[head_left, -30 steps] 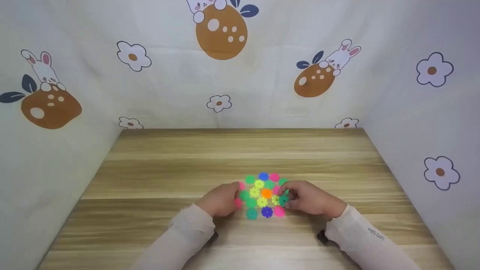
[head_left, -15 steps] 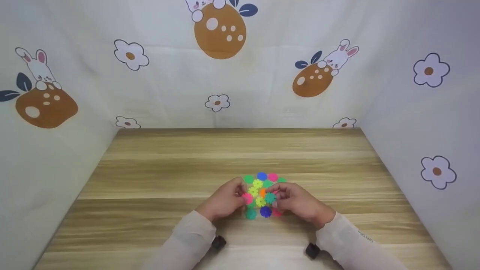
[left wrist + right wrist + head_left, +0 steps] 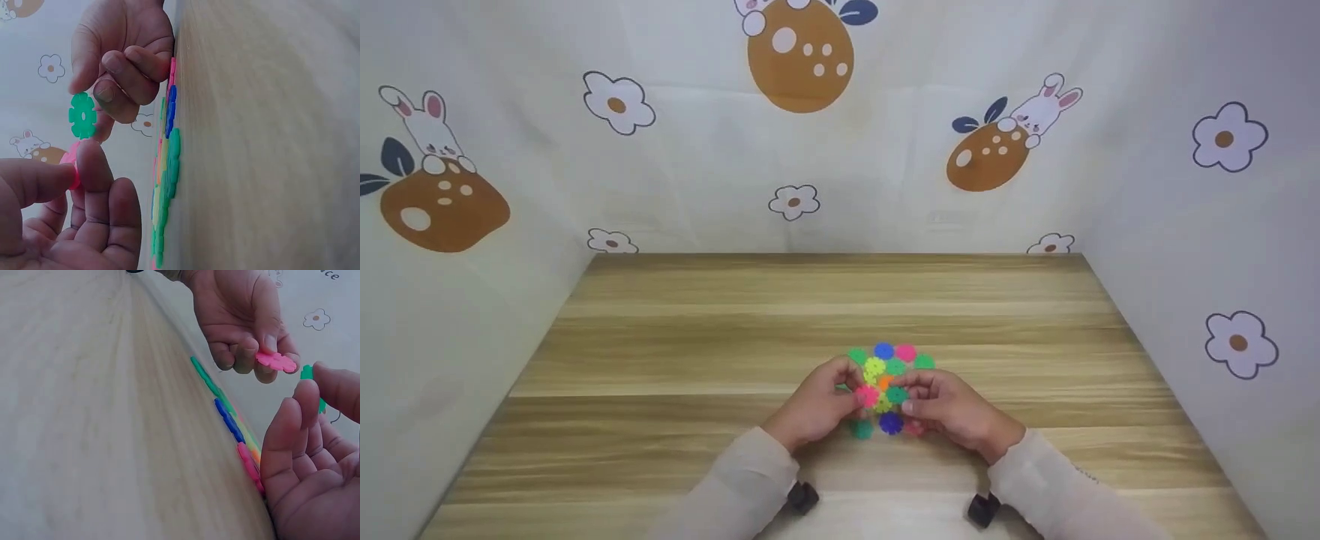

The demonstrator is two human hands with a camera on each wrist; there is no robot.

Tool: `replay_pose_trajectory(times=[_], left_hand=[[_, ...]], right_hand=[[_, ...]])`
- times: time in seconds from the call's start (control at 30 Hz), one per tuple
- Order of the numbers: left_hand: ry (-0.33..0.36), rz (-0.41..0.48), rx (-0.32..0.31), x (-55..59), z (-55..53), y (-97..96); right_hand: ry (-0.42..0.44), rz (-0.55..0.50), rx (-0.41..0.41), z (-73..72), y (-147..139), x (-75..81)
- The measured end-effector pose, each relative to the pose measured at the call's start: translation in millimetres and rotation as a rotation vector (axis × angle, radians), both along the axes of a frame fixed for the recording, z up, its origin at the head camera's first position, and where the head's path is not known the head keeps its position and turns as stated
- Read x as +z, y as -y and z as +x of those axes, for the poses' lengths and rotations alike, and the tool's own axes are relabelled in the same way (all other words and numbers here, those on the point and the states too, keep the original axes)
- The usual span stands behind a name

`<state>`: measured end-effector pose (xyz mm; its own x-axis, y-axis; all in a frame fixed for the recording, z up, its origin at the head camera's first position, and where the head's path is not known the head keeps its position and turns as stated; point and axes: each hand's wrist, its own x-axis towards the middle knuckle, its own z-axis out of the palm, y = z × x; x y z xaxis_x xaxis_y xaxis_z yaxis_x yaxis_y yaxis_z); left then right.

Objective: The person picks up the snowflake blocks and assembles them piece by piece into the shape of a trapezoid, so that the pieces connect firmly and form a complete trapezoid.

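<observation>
My left hand pinches a pink snowflake disc between thumb and fingers. A green snowflake disc with a slotted rim is pinched in my right hand. Both discs are raised off the table, edges close together, the pink one lying flatter in the right wrist view. Beneath and around them, several other snowflake discs lie flat in a loose group, among them a light blue disc, a dark blue disc and a yellow disc. Part of the group, including most of an orange disc, is hidden by my hands.
The discs lie on a wood-grain table. A pale cloth printed with rabbits and flowers hangs behind and along both sides. Black blocks show under each wrist.
My left hand lifts a pink disc from the group's left side and brings it rightward. My right hand moves left with the green disc, so the two discs now nearly meet.
</observation>
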<state>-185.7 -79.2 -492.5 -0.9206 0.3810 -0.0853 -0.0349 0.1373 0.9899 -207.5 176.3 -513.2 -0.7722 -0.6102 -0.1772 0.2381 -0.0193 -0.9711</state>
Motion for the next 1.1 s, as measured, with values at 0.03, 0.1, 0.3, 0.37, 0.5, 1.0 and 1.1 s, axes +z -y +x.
replay_pose_trajectory(times=[0.03, 0.1, 0.3, 0.37, 0.5, 1.0, 1.1], left_hand=[[-0.002, -0.003, -0.001, -0.2, -0.1, -0.1], [0.000, -0.007, 0.002, -0.9, 0.4, -0.6], [0.000, -0.035, -0.010, 1.7, 0.8, -3.0], [-0.003, -0.035, -0.015, 3.0, 1.3, -3.5], [-0.014, -0.024, -0.021, 3.6, 2.3, -4.0], [-0.100, -0.069, -0.063, 1.4, 4.6, -6.3], [-0.106, -0.095, -0.061, 1.8, 5.1, -6.8]], right_hand=[[-0.009, 0.001, 0.003, 0.3, 0.1, -0.4], [-0.026, 0.000, 0.011, 0.6, -0.2, -1.5], [-0.056, -0.016, 0.034, -0.6, -1.1, -2.2], [-0.062, -0.026, 0.039, -0.7, -1.3, -2.6], [-0.063, -0.023, 0.038, 0.1, -1.7, -3.2], [-0.113, 0.013, 0.062, 0.8, 0.2, -2.0], [-0.124, 0.028, 0.063, 1.0, -0.2, -1.4]])
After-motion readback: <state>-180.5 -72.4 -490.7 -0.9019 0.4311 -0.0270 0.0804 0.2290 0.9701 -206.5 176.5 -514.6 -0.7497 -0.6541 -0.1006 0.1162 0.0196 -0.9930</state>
